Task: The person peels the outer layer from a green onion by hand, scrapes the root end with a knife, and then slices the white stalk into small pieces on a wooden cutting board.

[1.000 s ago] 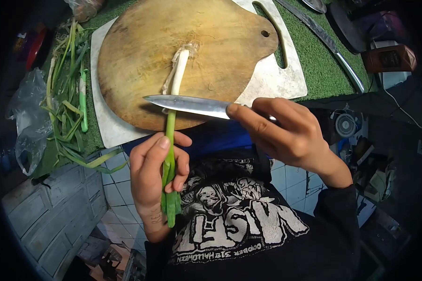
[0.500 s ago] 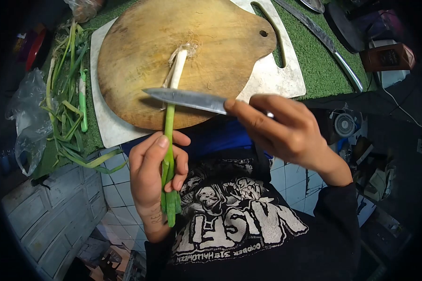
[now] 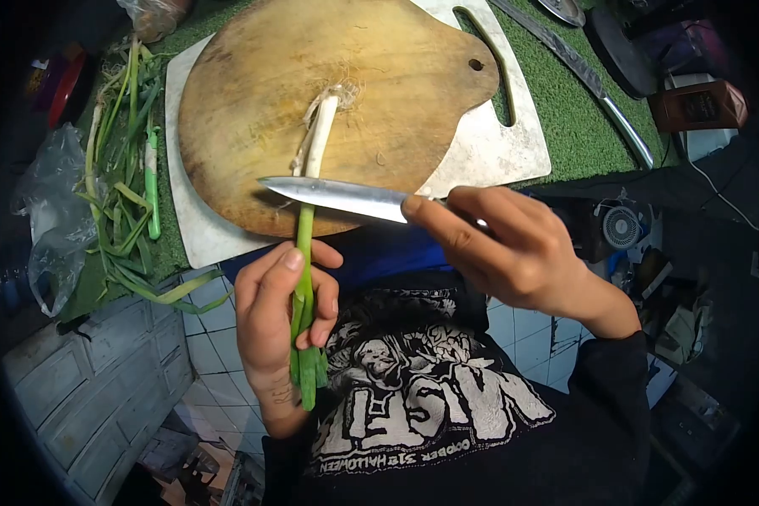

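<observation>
My left hand (image 3: 274, 308) grips a green onion (image 3: 307, 226) by its green stalk, just off the near edge of a round wooden cutting board (image 3: 236, 110). The white end with its stringy roots lies on the board, and a thin strip of outer skin hangs beside it. In my right hand (image 3: 510, 249) is a knife (image 3: 346, 196), its handle mostly hidden by my fingers. The blade lies across the stalk where white turns to green, its tip pointing left. Whether the edge has cut in cannot be seen.
A white plastic board (image 3: 497, 152) lies under the wooden one. To the left are more green onions (image 3: 131, 169), a green-handled tool (image 3: 153, 190) and a clear plastic bag (image 3: 51, 211). A long knife (image 3: 594, 84) rests on the green mat (image 3: 557, 135) at right.
The knife and my right hand have moved a little toward my body along the stalk, and the blade's face now looks brighter. My left hand is almost still.
</observation>
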Demonstrator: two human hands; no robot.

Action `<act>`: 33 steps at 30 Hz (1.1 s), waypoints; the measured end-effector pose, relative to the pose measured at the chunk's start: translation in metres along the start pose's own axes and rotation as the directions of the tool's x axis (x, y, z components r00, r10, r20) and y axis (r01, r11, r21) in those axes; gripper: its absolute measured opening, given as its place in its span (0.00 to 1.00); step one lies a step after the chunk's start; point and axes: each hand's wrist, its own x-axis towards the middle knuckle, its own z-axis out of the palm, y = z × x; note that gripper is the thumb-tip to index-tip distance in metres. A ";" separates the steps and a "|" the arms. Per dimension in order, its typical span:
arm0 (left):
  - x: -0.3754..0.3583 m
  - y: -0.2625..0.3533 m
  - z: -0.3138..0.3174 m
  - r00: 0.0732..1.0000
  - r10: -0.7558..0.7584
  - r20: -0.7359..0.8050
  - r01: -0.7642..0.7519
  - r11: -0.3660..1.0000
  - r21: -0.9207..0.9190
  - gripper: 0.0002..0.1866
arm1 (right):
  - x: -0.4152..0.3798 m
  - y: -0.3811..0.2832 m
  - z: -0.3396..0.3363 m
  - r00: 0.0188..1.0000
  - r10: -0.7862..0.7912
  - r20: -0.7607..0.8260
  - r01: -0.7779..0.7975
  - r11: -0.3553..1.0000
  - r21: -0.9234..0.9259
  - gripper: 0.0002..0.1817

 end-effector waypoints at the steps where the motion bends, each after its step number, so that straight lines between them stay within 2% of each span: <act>1: 0.001 0.001 0.000 1.000 -0.001 0.001 0.001 1.000 0.002 0.21 | 0.001 0.001 0.001 1.000 -0.002 0.000 0.002 1.000 -0.006 0.29; 5: 0.001 -0.001 0.000 1.000 -0.008 0.011 0.008 1.000 -0.012 0.22 | 0.005 0.007 -0.011 0.993 0.091 0.074 -0.088 0.995 -0.043 0.31; 8: 0.001 0.001 -0.003 1.000 -0.023 0.010 0.023 0.999 -0.029 0.22 | -0.001 -0.001 0.005 0.999 -0.034 -0.005 0.034 0.999 0.040 0.31; 10: 0.001 0.000 -0.005 0.999 -0.046 0.025 0.047 0.998 -0.040 0.22 | 0.005 0.003 -0.006 0.996 0.061 0.057 -0.060 0.998 -0.033 0.32; 12: 0.002 -0.001 -0.006 0.998 -0.052 0.031 0.055 0.994 -0.091 0.23 | 0.006 0.006 -0.009 0.992 0.095 0.078 -0.093 0.995 -0.023 0.32; 14: 0.001 -0.001 -0.006 0.999 -0.049 0.009 0.050 0.994 -0.097 0.23 | 0.001 -0.002 0.001 1.000 -0.004 -0.001 0.004 1.000 0.007 0.30; 16: 0.002 0.000 -0.008 0.997 -0.077 0.028 0.080 0.993 -0.083 0.23 | 0.002 -0.004 0.000 1.000 -0.011 0.009 0.010 0.998 0.063 0.29; 18: 0.003 -0.001 -0.008 0.997 -0.076 0.029 0.079 0.992 -0.098 0.23 | 0.005 0.000 -0.006 0.993 0.094 0.074 -0.094 0.996 -0.005 0.30; 20: 0.002 -0.001 -0.008 0.997 -0.068 0.024 0.070 0.991 -0.114 0.23 | 0.007 0.002 -0.008 0.991 0.091 0.100 -0.090 0.996 -0.016 0.31; 22: 0.001 -0.001 -0.010 0.996 -0.090 0.027 0.093 0.988 -0.126 0.23 | 0.002 -0.004 0.001 1.000 0.013 0.019 -0.014 0.998 0.054 0.29; 24: 0.002 -0.001 -0.011 0.996 -0.086 0.028 0.089 0.987 -0.132 0.23 | 0.005 0.000 -0.003 1.000 -0.005 0.027 0.003 0.998 0.064 0.29; 26: 0.001 -0.003 -0.010 0.995 -0.099 0.034 0.103 0.985 -0.140 0.23 | 0.010 0.006 -0.011 0.993 0.088 0.081 -0.086 0.996 -0.023 0.30; 30: 0.002 0.001 -0.009 0.996 -0.092 0.007 0.092 0.988 -0.125 0.23 | 0.002 -0.001 0.000 0.999 -0.039 -0.001 0.039 0.999 0.034 0.29; 32: 0.003 -0.001 -0.008 0.995 -0.095 0.019 0.097 0.990 -0.107 0.21 | 0.011 0.014 -0.011 0.996 0.076 0.047 -0.073 0.995 -0.064 0.28; 33: 0.002 -0.001 -0.008 0.997 -0.073 0.029 0.075 0.993 -0.089 0.21 | 0.010 0.014 -0.010 0.996 0.076 0.041 -0.073 0.996 -0.058 0.28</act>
